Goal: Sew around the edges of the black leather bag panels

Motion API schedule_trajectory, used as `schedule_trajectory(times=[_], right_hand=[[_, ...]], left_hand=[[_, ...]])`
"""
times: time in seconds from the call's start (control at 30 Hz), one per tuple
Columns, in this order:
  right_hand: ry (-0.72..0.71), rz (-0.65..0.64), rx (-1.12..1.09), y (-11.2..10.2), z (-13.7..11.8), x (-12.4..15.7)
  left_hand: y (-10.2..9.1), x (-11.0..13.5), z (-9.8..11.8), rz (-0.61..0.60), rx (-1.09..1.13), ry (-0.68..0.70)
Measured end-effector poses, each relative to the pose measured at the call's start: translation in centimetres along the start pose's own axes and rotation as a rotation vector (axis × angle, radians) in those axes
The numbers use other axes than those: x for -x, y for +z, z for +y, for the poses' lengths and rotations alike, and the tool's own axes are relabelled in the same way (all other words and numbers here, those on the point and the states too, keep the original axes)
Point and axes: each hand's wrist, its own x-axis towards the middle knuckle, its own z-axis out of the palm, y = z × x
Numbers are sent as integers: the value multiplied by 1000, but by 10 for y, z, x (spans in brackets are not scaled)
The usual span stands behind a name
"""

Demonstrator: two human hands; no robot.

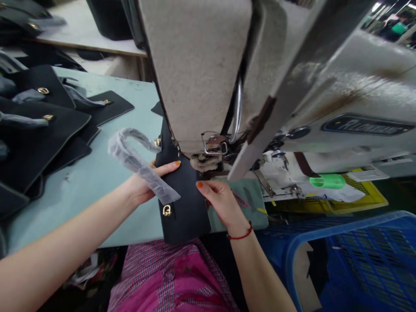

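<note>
A black bag panel with gold rings lies under the head of a sewing machine, its near end hanging over the table's front edge. My left hand presses on the panel's left side, thumb on top, beside a handle wrapped in clear plastic that curves away from the panel. My right hand pinches the panel's right edge just below the presser foot. A red cord circles my right wrist.
A stack of black panels with gold fittings covers the left of the pale blue table. A blue plastic crate stands at the lower right, a yellow tray behind it. Small snips lie on the machine bed.
</note>
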Motion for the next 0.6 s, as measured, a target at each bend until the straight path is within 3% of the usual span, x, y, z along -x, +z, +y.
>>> schedule_trajectory(times=[0.17, 0.4, 0.6], right_hand=[[64, 22, -52, -1, 4, 0], [-32, 162, 103, 12, 4, 1], [-57, 147, 159, 10, 4, 2]], left_hand=[[3, 5, -7, -12, 40, -91], [1, 0, -2, -138, -7, -257], [-2, -4, -6, -134, 28, -281]])
